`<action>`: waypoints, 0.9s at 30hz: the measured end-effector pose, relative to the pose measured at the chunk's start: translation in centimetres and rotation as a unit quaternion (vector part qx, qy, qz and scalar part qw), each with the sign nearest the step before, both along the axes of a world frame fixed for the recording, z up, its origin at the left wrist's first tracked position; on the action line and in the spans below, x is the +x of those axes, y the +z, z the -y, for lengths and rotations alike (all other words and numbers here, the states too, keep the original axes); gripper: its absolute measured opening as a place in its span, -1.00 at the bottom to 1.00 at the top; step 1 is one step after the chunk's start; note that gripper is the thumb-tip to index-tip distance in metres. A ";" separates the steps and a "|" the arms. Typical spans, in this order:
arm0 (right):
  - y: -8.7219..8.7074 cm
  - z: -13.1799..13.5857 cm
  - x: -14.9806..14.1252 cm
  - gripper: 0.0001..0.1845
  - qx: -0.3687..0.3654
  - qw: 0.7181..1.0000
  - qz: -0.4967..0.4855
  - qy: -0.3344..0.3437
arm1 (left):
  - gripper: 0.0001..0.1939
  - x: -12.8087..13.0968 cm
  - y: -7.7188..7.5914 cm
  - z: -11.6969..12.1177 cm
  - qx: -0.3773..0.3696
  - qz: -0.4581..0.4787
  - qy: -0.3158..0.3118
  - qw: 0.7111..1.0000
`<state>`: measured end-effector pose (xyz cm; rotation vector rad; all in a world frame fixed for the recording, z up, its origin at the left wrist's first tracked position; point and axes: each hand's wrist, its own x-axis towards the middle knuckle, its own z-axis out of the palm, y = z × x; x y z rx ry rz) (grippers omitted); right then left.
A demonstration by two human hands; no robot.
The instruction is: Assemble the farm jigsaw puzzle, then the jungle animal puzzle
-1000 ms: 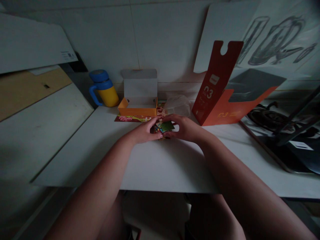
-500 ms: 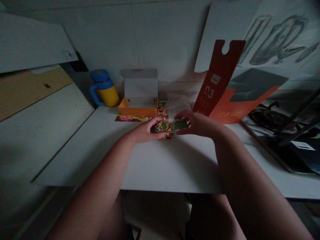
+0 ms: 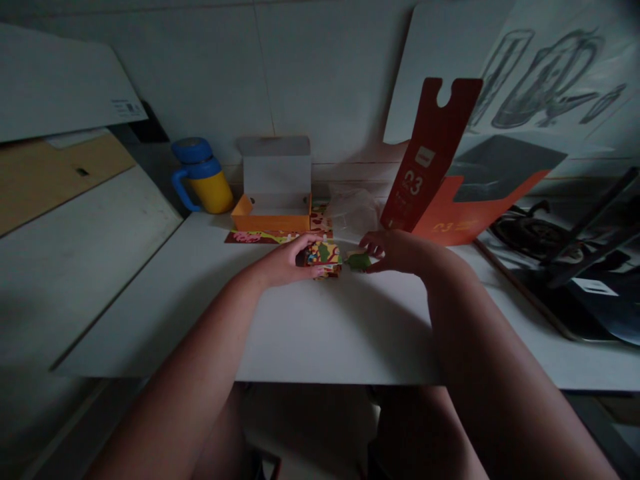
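Yellow, green and dark-red print covers the small card stack [image 3: 327,253] in your left hand [image 3: 283,267], mid-desk [image 3: 320,327]; take it as clock centre, 12 pointing away from you. Left hand is clamped on the stack's 9 o'clock end, fingers over the far edge, thumb along the near one. Green flat piece [image 3: 357,262] sits at 3 o'clock, just beside the stack, not touching it. Your right hand [image 3: 400,252] is at that piece's 3 o'clock end, thumb and fingers apart around it; can't tell if it's really gripped or only touched.

Handling guess: all light, probably thin stiff card. Faces likely a bit slick, so the layers could slide or fan if you squeeze unevenly. Corners probably bend easily. Best hold on the stack: long edges, 12 and 6 o'clock, light pressure. On the green piece: pinch opposite edges near its 3 o'clock end; flat against the desk it'd be hard to lift. Too dim and small to tell loose cards from something boxed.

Around: open orange box [image 3: 280,221] at 11 o'clock, clear plastic bag [image 3: 353,210] at 1.
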<state>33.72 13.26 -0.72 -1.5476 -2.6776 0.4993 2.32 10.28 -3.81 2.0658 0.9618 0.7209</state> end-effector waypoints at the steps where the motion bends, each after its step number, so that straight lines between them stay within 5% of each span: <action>1: 0.0 0.0 0.0 -0.38 0.007 1.000 -0.003 0.009 | -0.32 0.0 0.0 0.0 0.002 -0.003 0.000 1.000; 14: 0.2 0.7 -1.6 -0.53 0.009 0.997 -0.056 0.043 | -0.32 -0.2 -0.4 -0.4 0.010 -0.010 -0.003 1.000; 20: 0.9 0.4 0.9 -0.47 0.044 0.998 -0.040 0.014 | -0.32 0.0 0.1 -0.1 0.008 -0.013 0.006 1.000; 27: 0.2 -0.1 4.0 -0.45 -0.042 0.998 0.054 -0.015 | -0.31 -0.2 -0.2 -0.2 0.014 -0.010 -0.002 1.000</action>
